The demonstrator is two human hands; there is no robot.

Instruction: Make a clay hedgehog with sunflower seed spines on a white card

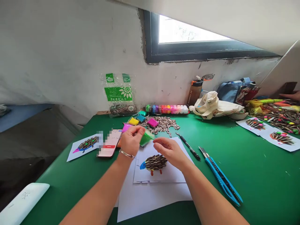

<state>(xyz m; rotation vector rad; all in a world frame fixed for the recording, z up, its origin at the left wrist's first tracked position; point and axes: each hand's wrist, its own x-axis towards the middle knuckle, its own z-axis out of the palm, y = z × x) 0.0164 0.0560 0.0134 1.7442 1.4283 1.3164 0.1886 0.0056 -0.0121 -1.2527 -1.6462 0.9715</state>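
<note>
My left hand point(133, 140) pinches a small packet of green modelling clay point(146, 137) by its wrapper and wears a bracelet. My right hand point(170, 151) is just right of the packet, palm down, fingers loosely bent with nothing visible in them. Below both hands lies a hedgehog picture point(156, 163) with a blue clay head, sunflower-seed spines and brown-red legs. It is on a white sheet point(174, 178) that rests on a larger paper point(140, 203). Striped sunflower seeds point(166, 123) are heaped behind, beside pink point(152, 122), yellow point(133, 121) and blue point(141, 117) clay packets.
A pen point(188, 146) and a blue utility knife point(221, 178) lie to the right. Left are a phone point(109, 147) and another hedgehog picture point(85, 145). Along the wall stand a seed bag point(120, 97), a bottle point(195, 92) and a cloth bag point(217, 107). Another person's hand point(292, 96) shows far right.
</note>
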